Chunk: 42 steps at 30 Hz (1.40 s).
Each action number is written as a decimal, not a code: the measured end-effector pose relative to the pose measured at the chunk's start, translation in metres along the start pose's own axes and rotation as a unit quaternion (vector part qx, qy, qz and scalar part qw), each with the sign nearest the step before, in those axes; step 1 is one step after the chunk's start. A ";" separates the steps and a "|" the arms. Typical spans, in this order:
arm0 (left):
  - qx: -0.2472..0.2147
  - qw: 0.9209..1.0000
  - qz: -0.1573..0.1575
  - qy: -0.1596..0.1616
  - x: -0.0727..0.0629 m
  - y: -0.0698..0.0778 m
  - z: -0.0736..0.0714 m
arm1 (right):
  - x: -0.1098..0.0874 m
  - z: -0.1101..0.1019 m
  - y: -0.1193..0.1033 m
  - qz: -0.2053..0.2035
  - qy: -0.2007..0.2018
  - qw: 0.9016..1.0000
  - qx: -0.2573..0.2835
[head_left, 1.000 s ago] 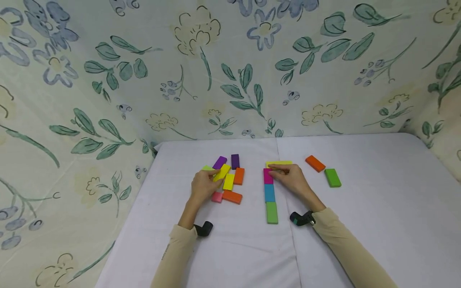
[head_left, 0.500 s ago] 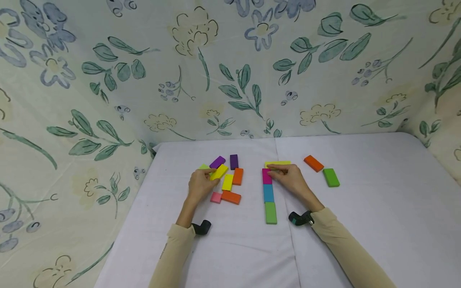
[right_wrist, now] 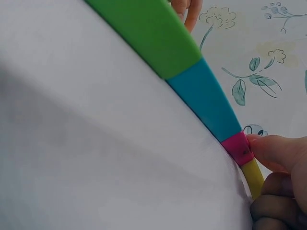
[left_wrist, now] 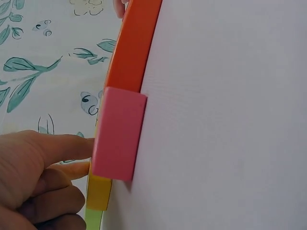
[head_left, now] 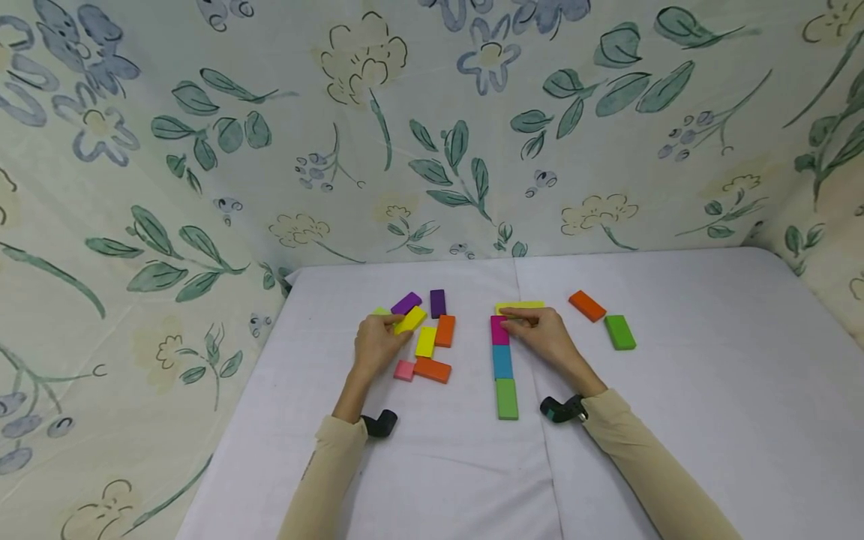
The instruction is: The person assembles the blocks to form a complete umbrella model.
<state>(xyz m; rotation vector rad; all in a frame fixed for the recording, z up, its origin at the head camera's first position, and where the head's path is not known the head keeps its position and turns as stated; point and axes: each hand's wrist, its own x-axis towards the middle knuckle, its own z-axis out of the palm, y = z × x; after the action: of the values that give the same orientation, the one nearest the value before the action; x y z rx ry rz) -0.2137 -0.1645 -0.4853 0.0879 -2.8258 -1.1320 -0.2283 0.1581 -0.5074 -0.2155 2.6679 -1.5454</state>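
My left hand (head_left: 378,346) pinches a yellow block (head_left: 411,320) between thumb and forefinger, at the left cluster. Beside it lie a purple block (head_left: 406,303), a partly hidden light green block (head_left: 381,310) and a second yellow block (head_left: 425,342). The right hand (head_left: 550,336) has its thumb and forefinger at a magenta block (head_left: 499,330), pinching its upper right corner. That block tops a straight column with a blue block (head_left: 502,361) and a green block (head_left: 507,399). A yellow block (head_left: 521,305) lies crosswise at the column's far end, partly behind the fingers.
Two orange blocks (head_left: 445,331), a dark purple block (head_left: 438,303) and a pink block (head_left: 403,370) complete the left cluster. Right of the column lie an orange block (head_left: 587,306) and a green block (head_left: 620,332). White cloth (head_left: 607,450) covers the table; a floral curtain (head_left: 405,187) hangs behind.
My left hand has shifted slightly left with the yellow block, which has tilted a little more. The right hand stays at the magenta block. The head view has drifted slightly.
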 end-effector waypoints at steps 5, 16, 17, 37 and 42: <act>-0.002 1.000 -0.004 0.010 0.001 0.002 0.001 | 0.000 0.000 0.000 0.000 -0.001 1.000 0.000; -0.039 0.999 0.016 0.007 0.005 0.010 0.000 | -0.001 0.000 0.001 0.004 -0.001 1.000 0.003; -0.041 0.999 0.020 0.006 0.006 0.013 0.000 | -0.001 0.000 0.001 0.002 0.000 1.000 0.004; -0.092 0.993 0.050 -0.056 0.025 0.091 0.050 | 0.002 0.000 0.004 -0.004 -0.003 1.000 -0.009; -0.106 0.991 0.046 -0.063 0.026 0.095 0.066 | 0.002 0.001 0.003 0.000 -0.007 1.000 -0.006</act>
<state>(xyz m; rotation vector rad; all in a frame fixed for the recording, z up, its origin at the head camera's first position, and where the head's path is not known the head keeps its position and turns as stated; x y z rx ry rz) -0.2486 -0.0526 -0.4656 -0.1326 -2.7592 -1.4545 -0.2303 0.1586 -0.5102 -0.2251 2.6682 -1.5214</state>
